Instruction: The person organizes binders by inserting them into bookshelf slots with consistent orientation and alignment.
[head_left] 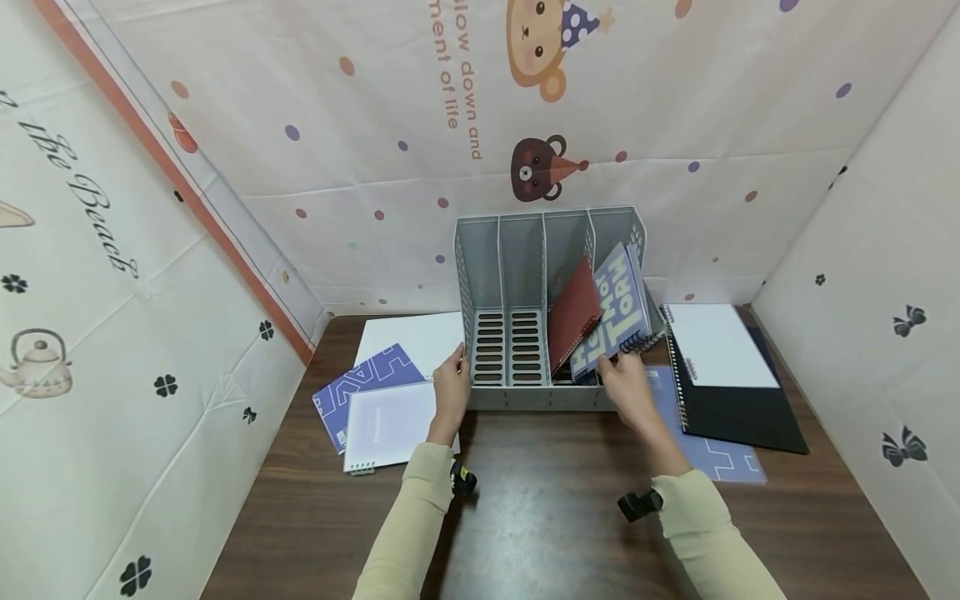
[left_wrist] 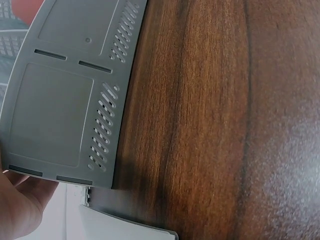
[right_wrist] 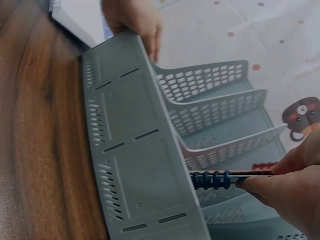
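Observation:
A grey file organizer (head_left: 525, 398) with upright dividers stands at the back of the table. My left hand (head_left: 452, 387) grips its left front corner, fingers against the side wall; the left wrist view shows this hand (left_wrist: 22, 205) at the organizer's end. With my right hand (head_left: 628, 385) I pinch a blue spiral notebook (head_left: 621, 300) with large pale lettering, tilted at the organizer's right part. Its dark coil (right_wrist: 212, 180) shows beside my right hand (right_wrist: 285, 185) in the right wrist view. A red notebook (head_left: 574, 312) leans in the compartment left of it.
On the left lie a purple-blue notebook (head_left: 375, 379), a pale lilac spiral notebook (head_left: 390, 425) and a white sheet or pad (head_left: 412, 337). To the right, a white-paged spiral notebook (head_left: 723, 342) lies over a black one (head_left: 738, 417) and a blue one (head_left: 723, 458). Patterned cloth walls surround the table.

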